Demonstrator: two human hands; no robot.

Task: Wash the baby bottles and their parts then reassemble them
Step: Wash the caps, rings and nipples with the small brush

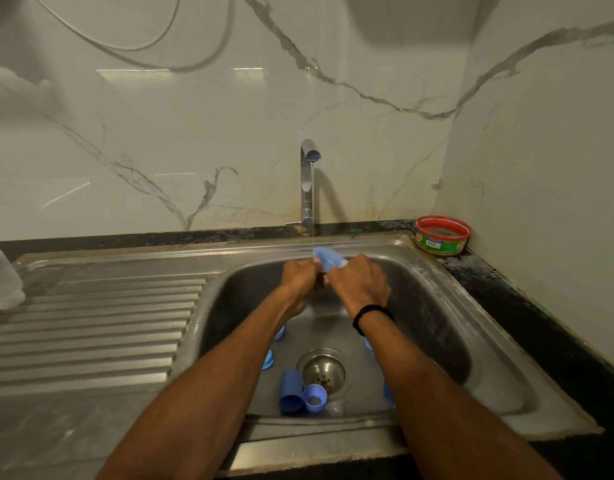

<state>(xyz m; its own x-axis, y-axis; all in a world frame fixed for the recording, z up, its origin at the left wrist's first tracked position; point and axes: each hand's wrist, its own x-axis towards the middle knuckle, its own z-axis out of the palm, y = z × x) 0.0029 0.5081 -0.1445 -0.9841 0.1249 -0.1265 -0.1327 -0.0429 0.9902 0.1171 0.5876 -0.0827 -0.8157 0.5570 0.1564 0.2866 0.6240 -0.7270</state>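
Observation:
Both my hands are raised over the steel sink [437, 306] under the tap's thin stream of water. My left hand [300, 277] and my right hand [359, 285] both grip a light blue bottle part [328, 258], which sticks out above my fingers into the water. On the sink floor lie a dark blue cap [291, 391] on its side, a lighter blue ring [315, 397] next to it, and a clear piece [335, 407]. More blue parts [269, 358] show beside my forearms, partly hidden.
The tap [308, 188] stands at the back of the sink and runs. A ribbed steel draining board [90, 323] lies to the left with a clear bottle [2, 280] at its far left edge. A red round tub [442, 235] sits in the back right corner. The drain [324, 370] is open.

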